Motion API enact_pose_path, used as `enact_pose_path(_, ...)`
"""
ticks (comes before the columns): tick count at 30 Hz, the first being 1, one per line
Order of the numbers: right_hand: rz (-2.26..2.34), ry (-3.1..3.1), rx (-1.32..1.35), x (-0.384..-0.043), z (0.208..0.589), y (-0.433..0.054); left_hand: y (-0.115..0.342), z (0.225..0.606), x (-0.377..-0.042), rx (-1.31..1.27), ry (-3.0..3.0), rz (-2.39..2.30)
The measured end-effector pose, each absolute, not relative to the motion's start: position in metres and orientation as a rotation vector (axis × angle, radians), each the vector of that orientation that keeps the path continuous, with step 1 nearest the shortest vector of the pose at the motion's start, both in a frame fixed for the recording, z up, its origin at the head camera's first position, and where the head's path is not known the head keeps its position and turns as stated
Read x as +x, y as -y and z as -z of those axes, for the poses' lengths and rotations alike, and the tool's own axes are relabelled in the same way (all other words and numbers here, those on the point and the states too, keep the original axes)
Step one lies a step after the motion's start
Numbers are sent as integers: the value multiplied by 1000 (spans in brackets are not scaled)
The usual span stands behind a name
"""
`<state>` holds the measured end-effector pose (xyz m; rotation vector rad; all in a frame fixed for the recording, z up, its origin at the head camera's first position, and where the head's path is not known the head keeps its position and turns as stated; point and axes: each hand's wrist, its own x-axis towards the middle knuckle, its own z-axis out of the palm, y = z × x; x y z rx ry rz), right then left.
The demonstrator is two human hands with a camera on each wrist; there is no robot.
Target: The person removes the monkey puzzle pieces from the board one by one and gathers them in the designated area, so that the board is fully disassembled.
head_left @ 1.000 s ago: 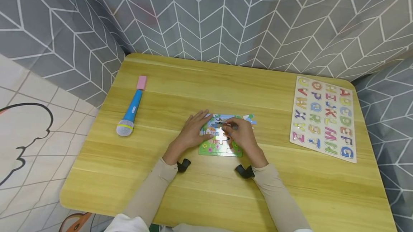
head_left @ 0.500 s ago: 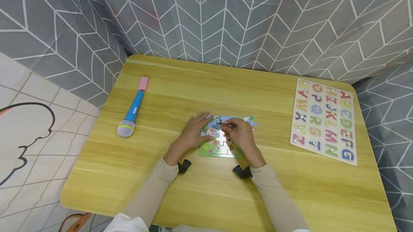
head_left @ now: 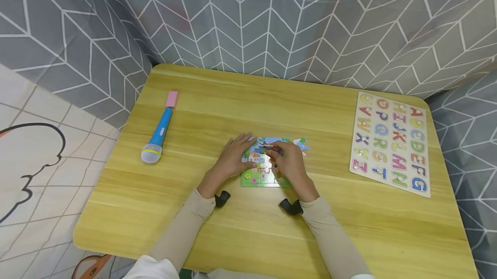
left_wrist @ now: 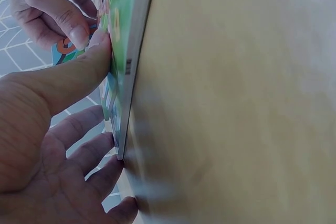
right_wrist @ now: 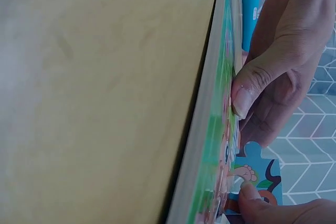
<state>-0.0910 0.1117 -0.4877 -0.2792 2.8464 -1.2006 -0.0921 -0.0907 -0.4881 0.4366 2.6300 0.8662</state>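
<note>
A small jigsaw puzzle [head_left: 254, 180] with a green, flowered lower border lies flat at the middle of the table. My left hand [head_left: 232, 160] rests along its left side; the thumb touches the picture, and the spread fingers reach past the far left corner. Over the upper part of the board, my right hand [head_left: 291, 161] pinches a puzzle piece [right_wrist: 265, 163] between thumb and fingers. That piece stands tilted on edge, its blue face with a pink paw and dark curl visible in the right wrist view. My right hand hides part of the puzzle.
More blue and green puzzle pieces [head_left: 302, 144] show beyond my right hand. At left lie a blue toy microphone [head_left: 158, 136] and a pink block [head_left: 172, 99]. An alphabet board [head_left: 390, 143] lies at right. Curtains [head_left: 252, 24] border the table's far edge.
Both hands stay nearly in place. The puzzle piece remains in my right fingers above the board, with only a slight shift in its tilt.
</note>
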Motion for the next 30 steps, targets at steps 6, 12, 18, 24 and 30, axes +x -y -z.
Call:
enact_pose_path(6,1199,-2866,-307,-91,488,-110,90,487,-92,416,-2623,-871)
enact_pose_path(12,1198,-2882,-320,-91,489,-110,90,487,-92,404,-2621,-876)
enact_pose_path(18,1210,-2854,-299,-93,490,-112,89,487,-93,414,-2626,-865)
enact_pose_path(24,1219,-2829,-306,-94,491,-114,89,486,-94,406,-2618,-878)
enact_pose_path(30,1232,-2791,-295,-94,491,-114,88,486,-93,397,-2614,-881)
